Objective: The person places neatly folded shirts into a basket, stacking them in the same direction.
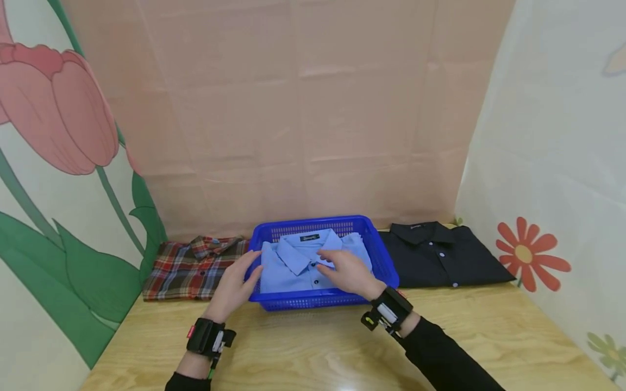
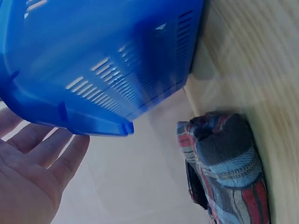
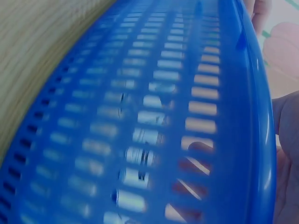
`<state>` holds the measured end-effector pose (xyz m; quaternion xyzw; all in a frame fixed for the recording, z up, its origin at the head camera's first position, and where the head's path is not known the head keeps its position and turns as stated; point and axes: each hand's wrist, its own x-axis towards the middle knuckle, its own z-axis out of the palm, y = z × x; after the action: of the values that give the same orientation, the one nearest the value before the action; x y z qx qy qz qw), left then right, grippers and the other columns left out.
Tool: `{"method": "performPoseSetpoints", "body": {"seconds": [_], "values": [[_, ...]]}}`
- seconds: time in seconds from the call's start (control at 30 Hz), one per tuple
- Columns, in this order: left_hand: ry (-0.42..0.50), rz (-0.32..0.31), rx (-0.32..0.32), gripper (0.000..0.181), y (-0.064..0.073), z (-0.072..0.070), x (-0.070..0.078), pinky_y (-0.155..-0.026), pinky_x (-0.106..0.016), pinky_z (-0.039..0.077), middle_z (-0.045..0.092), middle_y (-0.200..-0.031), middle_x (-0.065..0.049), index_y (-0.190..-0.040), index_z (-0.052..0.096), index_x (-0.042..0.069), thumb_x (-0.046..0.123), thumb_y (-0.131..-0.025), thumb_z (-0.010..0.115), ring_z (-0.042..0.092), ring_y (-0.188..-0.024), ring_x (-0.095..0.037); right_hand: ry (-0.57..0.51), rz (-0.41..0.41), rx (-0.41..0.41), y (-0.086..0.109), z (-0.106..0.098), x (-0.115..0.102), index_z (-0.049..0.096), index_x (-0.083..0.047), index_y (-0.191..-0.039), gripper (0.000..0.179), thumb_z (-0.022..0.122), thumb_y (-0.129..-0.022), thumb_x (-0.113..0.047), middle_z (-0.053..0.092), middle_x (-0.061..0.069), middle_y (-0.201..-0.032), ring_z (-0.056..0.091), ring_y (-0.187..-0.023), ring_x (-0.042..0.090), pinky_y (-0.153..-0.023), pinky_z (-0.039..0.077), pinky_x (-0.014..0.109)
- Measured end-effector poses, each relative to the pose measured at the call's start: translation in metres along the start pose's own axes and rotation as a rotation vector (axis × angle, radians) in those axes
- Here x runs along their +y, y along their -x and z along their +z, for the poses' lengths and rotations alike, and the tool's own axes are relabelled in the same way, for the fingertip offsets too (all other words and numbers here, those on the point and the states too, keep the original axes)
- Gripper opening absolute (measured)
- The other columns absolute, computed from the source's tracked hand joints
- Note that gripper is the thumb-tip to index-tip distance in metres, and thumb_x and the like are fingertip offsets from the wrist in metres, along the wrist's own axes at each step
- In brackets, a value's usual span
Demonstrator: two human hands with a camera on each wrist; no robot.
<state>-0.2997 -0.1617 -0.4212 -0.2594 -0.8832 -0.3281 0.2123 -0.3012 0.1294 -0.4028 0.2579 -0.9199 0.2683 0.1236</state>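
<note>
Left hand (image 1: 232, 289) by basket (image 1: 313, 296) rim, contact unclear; right hand (image 1: 352, 274) over blue shirt (image 1: 295, 274), partly hiding it; both hands loosely spread.

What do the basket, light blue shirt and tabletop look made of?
Blue basket: molded plastic, fairly glossy; highlights along the rim, regular slots in the walls.
Light blue shirt: matte woven fabric, perhaps cotton or a blend; soft folds, no shine. Fiber can't be told.
Tabletop: wood or wood-look laminate, by its grain; a bright reflection suggests a smooth, slightly glossy coat.
</note>
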Motion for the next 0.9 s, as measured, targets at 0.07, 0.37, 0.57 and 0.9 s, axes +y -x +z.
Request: {"method": "performPoseSetpoints", "body": {"seconds": [0.07, 0.37, 0.57, 0.9], "values": [[0.005, -0.011, 0.003, 0.039, 0.002, -0.002, -0.002, -0.099, -0.056, 0.041, 0.055, -0.133, -0.018, -0.132, 0.053, 0.005, 0.023, -0.097, 0.054, 0.044, -0.126, -0.031, -0.006, -0.016, -0.003, -0.001, 0.004, -0.006, 0.061, -0.008, -0.125, 0.037, 0.059, -0.094, -0.027, 0.068, 0.011, -0.115, 0.063, -0.100, 0.023, -0.078, 0.055, 0.045], [-0.005, -0.063, -0.014, 0.042, 0.002, -0.010, -0.009, -0.094, -0.054, 0.046, 0.055, -0.132, -0.015, -0.134, 0.052, 0.005, 0.028, -0.098, 0.051, 0.051, -0.119, -0.028, -0.029, -0.095, 0.006, -0.005, 0.024, -0.033, 0.063, -0.010, -0.123, 0.035, 0.057, -0.094, -0.030, 0.068, 0.006, -0.115, 0.063, -0.099, 0.019, -0.082, 0.055, 0.041], [-0.005, -0.049, 0.003, 0.041, 0.002, -0.013, -0.014, -0.092, -0.054, 0.047, 0.058, -0.129, -0.017, -0.132, 0.053, 0.003, 0.026, -0.098, 0.052, 0.053, -0.115, -0.030, -0.038, -0.123, 0.011, -0.006, 0.037, -0.047, 0.064, -0.011, -0.121, 0.033, 0.056, -0.095, -0.029, 0.068, 0.006, -0.115, 0.061, -0.103, 0.016, -0.084, 0.054, 0.039], [-0.037, -0.132, 0.009, 0.040, 0.008, -0.031, -0.030, -0.092, -0.057, 0.046, 0.059, -0.126, -0.021, -0.131, 0.053, 0.001, 0.023, -0.097, 0.054, 0.053, -0.114, -0.034, 0.008, -0.304, 0.046, -0.006, 0.063, -0.083, 0.067, -0.012, -0.116, 0.028, 0.056, -0.095, -0.026, 0.069, 0.003, -0.110, 0.061, -0.101, 0.012, -0.080, 0.056, 0.033]]}}
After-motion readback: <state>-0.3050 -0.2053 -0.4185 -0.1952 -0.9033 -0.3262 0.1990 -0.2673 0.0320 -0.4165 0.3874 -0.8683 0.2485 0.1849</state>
